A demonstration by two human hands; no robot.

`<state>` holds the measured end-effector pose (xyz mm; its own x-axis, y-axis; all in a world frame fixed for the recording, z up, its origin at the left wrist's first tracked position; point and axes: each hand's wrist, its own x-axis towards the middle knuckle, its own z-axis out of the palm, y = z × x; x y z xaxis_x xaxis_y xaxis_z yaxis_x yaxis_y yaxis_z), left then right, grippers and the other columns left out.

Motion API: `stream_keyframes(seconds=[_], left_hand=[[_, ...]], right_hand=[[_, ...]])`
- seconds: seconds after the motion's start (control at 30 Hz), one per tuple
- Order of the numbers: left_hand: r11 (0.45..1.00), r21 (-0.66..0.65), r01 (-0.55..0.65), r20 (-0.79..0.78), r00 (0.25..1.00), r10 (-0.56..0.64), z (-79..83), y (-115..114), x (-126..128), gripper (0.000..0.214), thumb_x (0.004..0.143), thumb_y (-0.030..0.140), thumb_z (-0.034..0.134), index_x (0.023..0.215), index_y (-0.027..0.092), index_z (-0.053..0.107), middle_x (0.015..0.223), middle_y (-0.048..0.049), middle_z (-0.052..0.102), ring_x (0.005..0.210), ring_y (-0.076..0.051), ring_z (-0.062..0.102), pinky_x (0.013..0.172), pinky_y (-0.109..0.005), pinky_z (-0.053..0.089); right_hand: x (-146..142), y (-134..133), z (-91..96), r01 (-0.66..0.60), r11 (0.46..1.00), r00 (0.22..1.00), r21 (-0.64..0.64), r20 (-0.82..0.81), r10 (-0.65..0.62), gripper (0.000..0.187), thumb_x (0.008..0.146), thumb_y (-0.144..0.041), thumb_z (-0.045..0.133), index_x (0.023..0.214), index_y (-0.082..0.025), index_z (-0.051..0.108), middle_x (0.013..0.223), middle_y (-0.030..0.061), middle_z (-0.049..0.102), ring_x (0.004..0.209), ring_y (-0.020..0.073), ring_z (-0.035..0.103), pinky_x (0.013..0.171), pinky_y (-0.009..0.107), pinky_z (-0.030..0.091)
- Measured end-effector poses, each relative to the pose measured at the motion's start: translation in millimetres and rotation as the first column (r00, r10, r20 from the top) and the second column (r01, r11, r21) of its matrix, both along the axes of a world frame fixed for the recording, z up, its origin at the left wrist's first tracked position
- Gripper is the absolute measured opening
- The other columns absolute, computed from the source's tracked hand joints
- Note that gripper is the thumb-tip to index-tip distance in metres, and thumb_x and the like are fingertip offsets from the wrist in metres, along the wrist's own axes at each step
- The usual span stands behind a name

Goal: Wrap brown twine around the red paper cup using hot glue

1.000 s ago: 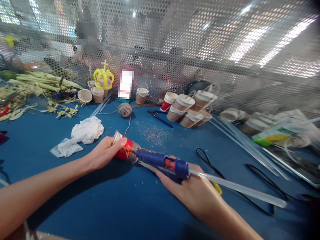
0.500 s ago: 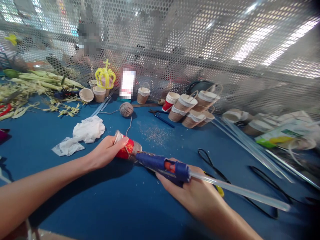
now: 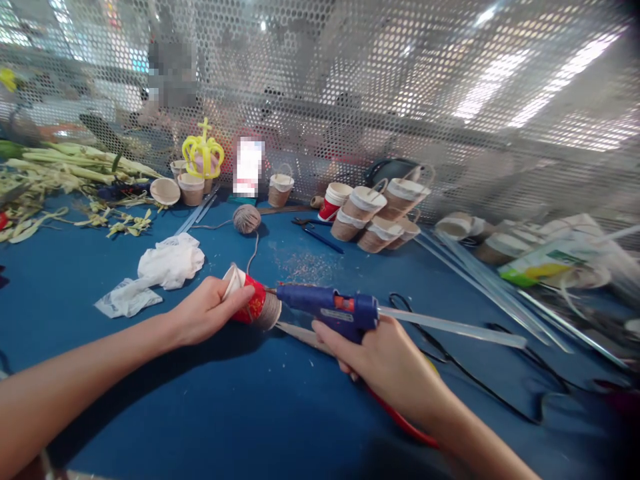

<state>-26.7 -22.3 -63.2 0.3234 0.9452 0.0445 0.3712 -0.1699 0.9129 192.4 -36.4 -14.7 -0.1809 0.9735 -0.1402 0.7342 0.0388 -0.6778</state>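
My left hand (image 3: 203, 310) is wrapped round a red paper cup (image 3: 255, 298), which lies tilted on its side above the table. Grey yarn is wound in rows round the cup's base end, and a strand runs back to a yarn ball (image 3: 247, 219). My right hand (image 3: 387, 360) grips a blue glue gun (image 3: 320, 303) with a long clear glue stick (image 3: 450, 327) out of its rear. The gun's nozzle is at the cup's side, by the edge of the wound yarn. Below the gun are scissors (image 3: 307, 337) with a red handle, partly hidden by my right hand.
Yarn-wrapped cups (image 3: 379, 235) are stacked at the back right, near blue pliers (image 3: 320, 237). Clear glue sticks (image 3: 480, 287) and a black cord (image 3: 493, 393) lie right. Crumpled white cloth (image 3: 170, 260) lies left. A perforated metal screen (image 3: 300, 80) closes the back.
The glue gun has turned more level, its nozzle moving up along the cup from the base end. The scissors below now show more. The whole view has shifted slightly.
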Motion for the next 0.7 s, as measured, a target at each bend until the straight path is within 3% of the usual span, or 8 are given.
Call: stream_keyframes(seconds=[0.23,0.5,0.7], left_hand=[[0.999,0.039,0.038,-0.075,0.997,-0.035,0.6,-0.6,-1.0,0.046,0.084,0.045,0.032,0.055,0.013,0.048,0.054,0.003,0.038,0.051,-0.008,0.031,0.046,-0.021,0.028],[0.998,0.048,0.033,-0.078,0.997,-0.029,0.2,-0.1,-1.0,0.046,0.084,0.045,0.031,0.058,0.013,0.051,0.054,0.0028,0.039,0.051,-0.009,0.032,0.047,-0.021,0.029],[1.0,0.029,0.008,-0.074,0.997,-0.006,1.7,-1.3,-1.1,0.047,0.083,0.047,0.033,0.052,0.014,0.043,0.052,0.0039,0.033,0.049,-0.008,0.027,0.044,-0.021,0.023]], right_hand=[[-4.7,5.6,2.9,0.021,0.995,0.998,-0.095,-0.056,-0.026,0.032,0.072,-0.039,0.053,0.048,-0.02,0.044,0.035,-0.0039,0.047,0.032,0.0084,0.043,0.035,0.02,0.037],[-2.0,3.1,5.0,0.018,0.99,0.998,-0.143,-0.061,-0.027,0.026,0.072,-0.041,0.052,0.058,-0.019,0.047,0.039,-0.0048,0.048,0.034,0.0091,0.045,0.037,0.02,0.039],[-3.1,4.2,5.1,0.02,0.99,0.999,-0.138,-0.041,-0.026,0.034,0.072,-0.042,0.052,0.049,-0.021,0.04,0.036,-0.0045,0.046,0.032,0.0081,0.042,0.036,0.02,0.037]])
